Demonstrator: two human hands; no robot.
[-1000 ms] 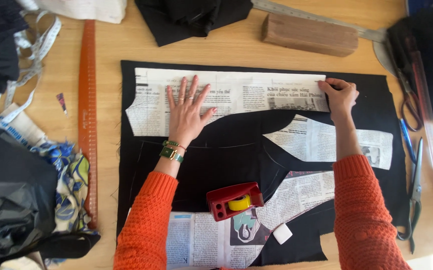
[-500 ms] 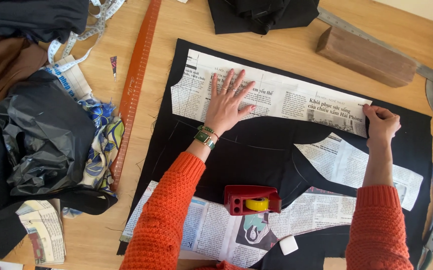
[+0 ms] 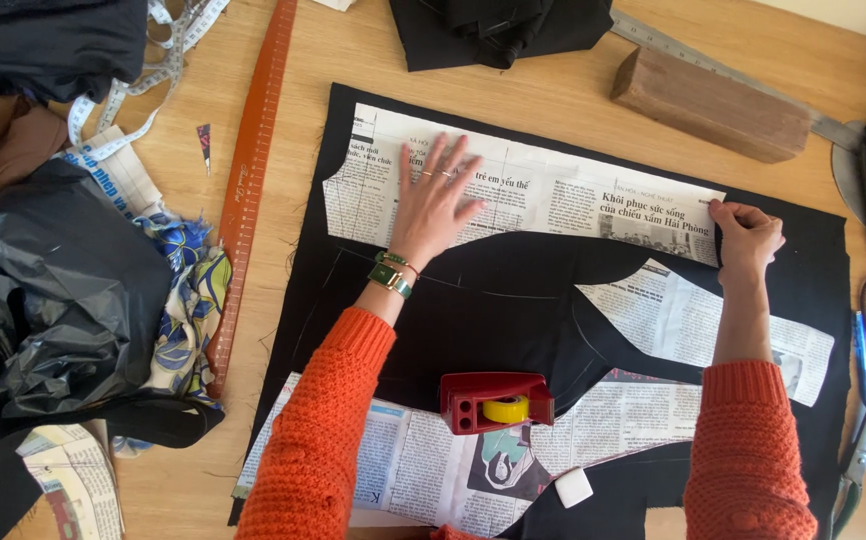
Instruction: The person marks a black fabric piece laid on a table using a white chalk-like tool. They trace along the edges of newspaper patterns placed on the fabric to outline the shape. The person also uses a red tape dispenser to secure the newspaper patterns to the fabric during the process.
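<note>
Three newspaper pattern pieces lie on black cloth [image 3: 493, 300] on the worktop [image 3: 303, 60], none visibly pinned or cut round; the cloth looks uncut. Left hand [image 3: 433, 200]: grip apart, fingers spread flat on the top pattern piece [image 3: 553, 195]. Right hand [image 3: 748, 240]: grip together, pinching that piece's right end.

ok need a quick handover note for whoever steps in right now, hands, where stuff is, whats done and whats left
Left hand: flat, fingers spread, pressing the long newspaper pattern piece onto the black fabric.
Right hand: pinching that piece's right end.
Done: three paper pieces lie on the fabric; faint chalk lines show near the left wrist.
Left: the top piece looks neither taped nor cut around.
Red tape dispenser and white chalk block sit near the lower piece; scissors at the right edge.
</note>
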